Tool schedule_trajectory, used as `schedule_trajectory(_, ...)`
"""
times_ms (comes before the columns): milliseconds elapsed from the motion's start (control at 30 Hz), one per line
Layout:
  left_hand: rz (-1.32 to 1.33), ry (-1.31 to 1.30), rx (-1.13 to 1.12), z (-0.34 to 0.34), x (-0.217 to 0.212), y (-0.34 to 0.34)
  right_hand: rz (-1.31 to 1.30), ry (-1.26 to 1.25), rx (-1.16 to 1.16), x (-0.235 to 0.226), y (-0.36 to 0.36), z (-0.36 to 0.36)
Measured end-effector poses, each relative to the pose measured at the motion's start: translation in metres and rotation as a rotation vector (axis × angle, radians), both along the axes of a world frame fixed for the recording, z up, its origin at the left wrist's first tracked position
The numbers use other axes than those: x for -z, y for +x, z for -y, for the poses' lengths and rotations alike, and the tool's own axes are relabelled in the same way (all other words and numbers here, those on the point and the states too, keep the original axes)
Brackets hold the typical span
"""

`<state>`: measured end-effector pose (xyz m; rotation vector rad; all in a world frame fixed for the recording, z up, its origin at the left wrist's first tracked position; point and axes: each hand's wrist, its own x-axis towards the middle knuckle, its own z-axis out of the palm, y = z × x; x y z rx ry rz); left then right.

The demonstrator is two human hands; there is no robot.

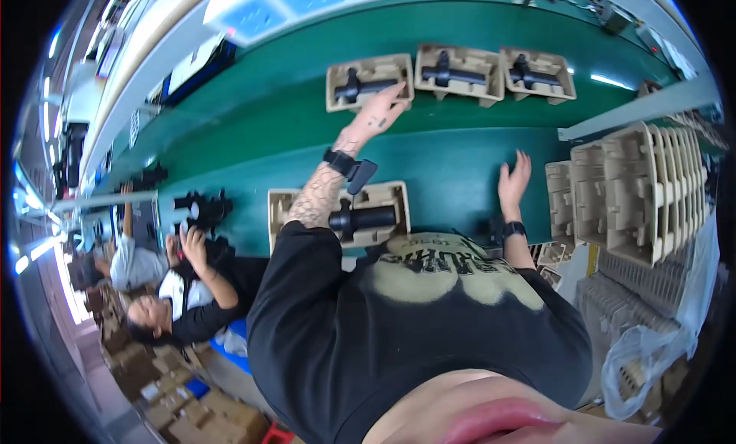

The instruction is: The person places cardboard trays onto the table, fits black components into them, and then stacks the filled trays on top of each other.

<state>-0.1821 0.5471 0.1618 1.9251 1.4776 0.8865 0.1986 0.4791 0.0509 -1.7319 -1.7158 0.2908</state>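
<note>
My left hand point(377, 113) reaches forward to a tan moulded pulp tray point(331, 99), its outstretched fingers at the tray's near right corner. In that tray lies a black tubular device point(353, 87) with a knobbed middle, scope-like in shape. My right hand point(515, 182) hovers over the right part of the green bench with its fingers apart, holding nothing. Close to my body, partly under my left forearm, another pulp tray point(399, 192) bears a similar black device point(372, 218).
Two more filled trays, a middle tray point(497, 91) and a right tray point(569, 90), continue the far row. Stacked empty pulp trays point(617, 195) stand at the right beside a metal bar point(636, 106). Left, a co-worker point(188, 291) sits near black parts point(203, 208) on the bench.
</note>
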Motion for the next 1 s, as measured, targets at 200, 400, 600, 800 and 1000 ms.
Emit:
schedule_trajectory(200, -0.289, -0.438, -0.378, 0.157, -0.144, -0.072, 0.109, -0.209, -0.119, -0.004, 0.015, 0.092)
schedule_trajectory(400, -0.522, -0.579, -0.517, 0.254, -0.042, -0.051, -0.713, -1.052, -0.692, -0.055, -0.098, 0.081)
schedule_trajectory(600, -0.384, -0.474, -0.887, 0.277, 0.021, -0.046, -0.467, -0.808, -0.766, -0.057, -0.161, 0.079)
schedule_trajectory(800, -0.520, -0.538, -0.668, 0.265, 0.000, -0.087, -0.484, -0.687, -0.819, -0.047, -0.170, 0.086)
schedule_trajectory(1000, -0.942, -0.123, -1.059, 0.289, 0.042, -0.086, -0.259, -0.755, -0.640, -0.046, -0.165, 0.088)
